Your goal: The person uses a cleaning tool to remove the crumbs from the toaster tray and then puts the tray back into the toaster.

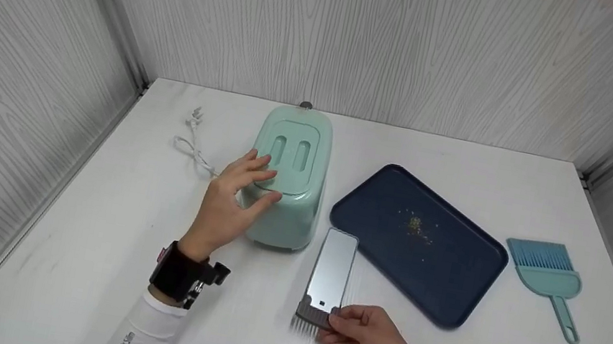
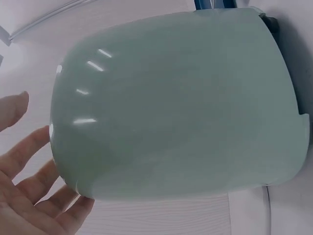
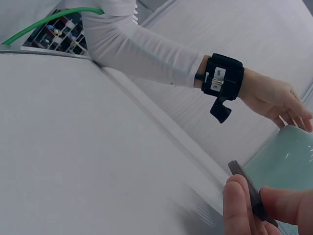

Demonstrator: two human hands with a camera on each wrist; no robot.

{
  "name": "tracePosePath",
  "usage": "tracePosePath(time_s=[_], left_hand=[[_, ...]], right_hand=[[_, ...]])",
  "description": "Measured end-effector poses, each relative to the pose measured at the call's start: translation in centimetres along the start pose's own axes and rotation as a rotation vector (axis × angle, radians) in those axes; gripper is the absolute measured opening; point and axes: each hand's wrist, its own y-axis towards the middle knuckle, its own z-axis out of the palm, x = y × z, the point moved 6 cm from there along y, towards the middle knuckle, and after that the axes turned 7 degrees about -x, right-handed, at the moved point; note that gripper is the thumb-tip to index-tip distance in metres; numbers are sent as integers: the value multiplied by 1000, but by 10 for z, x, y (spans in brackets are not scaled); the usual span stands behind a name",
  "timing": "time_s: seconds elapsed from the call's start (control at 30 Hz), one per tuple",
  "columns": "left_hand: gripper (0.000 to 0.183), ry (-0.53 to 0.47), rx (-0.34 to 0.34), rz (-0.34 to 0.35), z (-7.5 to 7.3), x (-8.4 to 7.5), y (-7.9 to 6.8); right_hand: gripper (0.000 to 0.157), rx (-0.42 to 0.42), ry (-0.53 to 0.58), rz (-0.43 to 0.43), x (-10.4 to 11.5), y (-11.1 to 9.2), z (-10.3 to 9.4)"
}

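Observation:
A mint-green toaster [image 1: 285, 219] with a two-groove lid stands left of centre; its side fills most of the left wrist view. My left hand [image 1: 228, 202] is at the toaster's near left top edge, fingers spread and fingertips right at the lid; in the left wrist view the fingertips meet the rounded edge. My right hand [image 1: 368, 340] pinches the dark end of a silver crumb tray [image 1: 335, 265] between thumb and fingers. This crumb tray points away from me, beside the toaster. In the right wrist view only its dark end [image 3: 252, 193] shows between the fingertips.
A dark blue tray [image 1: 451, 279] lies right of the toaster, with a small heap of crumbs [image 1: 415, 226] on it. Further right are a teal brush and dustpan [image 1: 546, 280]. A white power cord [image 1: 194, 149] lies left of the toaster. Grained panels enclose the white table [image 1: 107, 193].

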Motion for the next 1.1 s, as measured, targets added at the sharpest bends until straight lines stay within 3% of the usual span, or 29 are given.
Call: tracePosePath(time_s=[0.17, 0.33, 0.63, 1.1], left_hand=[[55, 48, 80, -10, 6, 2, -1], [63, 95, 111, -18, 9, 4, -1], [63, 138, 107, -7, 9, 6, -3], [63, 129, 91, -8, 9, 7, -3]], right_hand=[[24, 14, 24, 17, -5, -1, 9], [26, 43, 49, 59, -11, -3, 18], [18, 90, 61, 101, -19, -7, 34], [19, 102, 14, 118, -23, -9, 47]])
